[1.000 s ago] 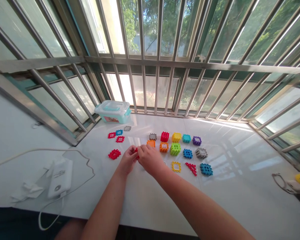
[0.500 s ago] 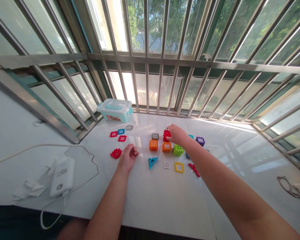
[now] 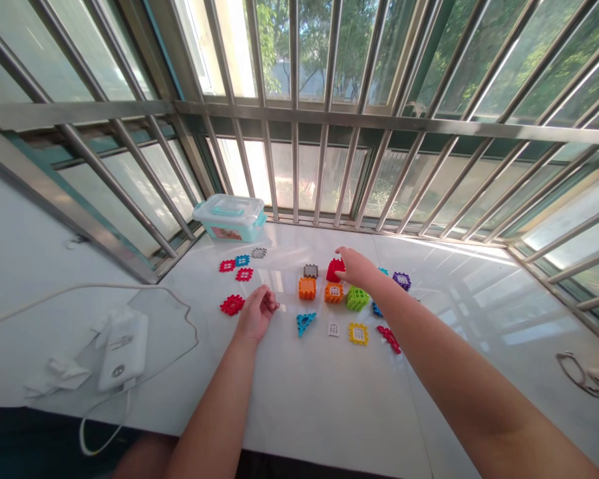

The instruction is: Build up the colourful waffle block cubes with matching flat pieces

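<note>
Moved forward from the centre of the worktop, the right hand (image 3: 355,268) now reaches the red waffle-block cube (image 3: 333,271), its fingers (image 3: 343,257) extended against the cube's upper side; whether they pinch it cannot be determined. The cube stands on the white worktop (image 3: 329,399), directly behind an orange cube (image 3: 333,293) and near a green lattice cube (image 3: 357,299). The left hand (image 3: 256,314) rests with fingers curled, just beside a flat red piece (image 3: 232,305).
</note>
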The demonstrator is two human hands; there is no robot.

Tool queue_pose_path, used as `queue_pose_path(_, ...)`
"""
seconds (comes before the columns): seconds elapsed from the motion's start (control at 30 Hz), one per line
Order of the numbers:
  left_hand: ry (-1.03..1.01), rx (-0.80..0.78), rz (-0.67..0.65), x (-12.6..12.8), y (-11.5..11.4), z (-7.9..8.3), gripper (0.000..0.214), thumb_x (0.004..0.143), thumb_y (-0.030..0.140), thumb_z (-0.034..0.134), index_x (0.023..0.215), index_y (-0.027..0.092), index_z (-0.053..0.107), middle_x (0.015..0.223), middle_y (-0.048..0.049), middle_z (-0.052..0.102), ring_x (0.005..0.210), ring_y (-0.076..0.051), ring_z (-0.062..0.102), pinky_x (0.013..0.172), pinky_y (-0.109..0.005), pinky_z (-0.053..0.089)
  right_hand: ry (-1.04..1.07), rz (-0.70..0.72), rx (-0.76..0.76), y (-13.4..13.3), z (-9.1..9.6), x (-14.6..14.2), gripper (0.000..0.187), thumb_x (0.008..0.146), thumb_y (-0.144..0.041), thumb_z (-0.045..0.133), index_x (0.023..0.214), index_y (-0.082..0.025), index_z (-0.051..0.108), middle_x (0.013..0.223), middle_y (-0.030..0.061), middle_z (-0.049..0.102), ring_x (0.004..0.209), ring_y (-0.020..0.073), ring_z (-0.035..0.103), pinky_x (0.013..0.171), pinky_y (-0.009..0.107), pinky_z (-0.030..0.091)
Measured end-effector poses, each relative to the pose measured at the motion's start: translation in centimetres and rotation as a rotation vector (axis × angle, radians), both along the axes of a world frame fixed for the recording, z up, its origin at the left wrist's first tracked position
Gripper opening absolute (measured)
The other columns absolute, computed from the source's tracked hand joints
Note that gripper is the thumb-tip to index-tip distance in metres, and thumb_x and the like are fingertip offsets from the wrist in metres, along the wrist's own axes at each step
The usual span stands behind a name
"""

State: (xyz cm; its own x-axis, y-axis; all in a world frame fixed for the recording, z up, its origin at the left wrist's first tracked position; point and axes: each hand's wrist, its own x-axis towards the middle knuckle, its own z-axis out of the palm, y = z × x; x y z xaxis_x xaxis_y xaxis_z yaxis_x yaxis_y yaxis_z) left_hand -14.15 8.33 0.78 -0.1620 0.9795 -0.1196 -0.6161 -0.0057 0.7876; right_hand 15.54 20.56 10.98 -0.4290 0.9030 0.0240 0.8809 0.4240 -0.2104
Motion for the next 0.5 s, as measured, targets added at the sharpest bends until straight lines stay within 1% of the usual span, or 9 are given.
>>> queue_pose_path(0.13,-0.011,0.000,-0.007,0.01,-0.03,0.04,0.031,0.089,0.045,0.077,0.080,0.020,0.063,0.068,0.0024,0.056,0.059,-0.010,0.048,0.068,-0.029,0.051,0.007,-0.007,-0.019,-0.03,0.27,0.07,0.061,0.091,-0.022,0.076,0.146,-0.013,0.050,0.139,0.0190,0.064,0.125,0.0287,0.062,0.098,0.034,0.047)
queue_pose_path(0.27,-0.003,-0.002,-0.013,0.00,0.00,0.00,0.031,0.088,0.047,0.077,0.080,0.020,0.063,0.068,0.0027,0.056,0.059,-0.011,0.048,0.068,-0.029,0.051,0.012,-0.002,-0.026,0.07,0.37,0.09,0.061,0.090,-0.022,0.075,0.145,-0.014,0.050,0.139,0.0183,0.064,0.124,0.0284,0.062,0.097,0.033,0.047)
queue_pose_path(0.5,-0.010,-0.001,-0.014,-0.04,0.00,-0.07,0.031,0.089,0.045,0.078,0.080,0.019,0.063,0.068,0.0020,0.056,0.060,-0.010,0.048,0.069,-0.029,0.051,0.005,0.000,-0.033,-0.01,0.19,-0.06,0.061,0.091,-0.023,0.075,0.145,-0.012,0.050,0.137,0.0171,0.066,0.121,0.0276,0.064,0.097,0.032,0.047)
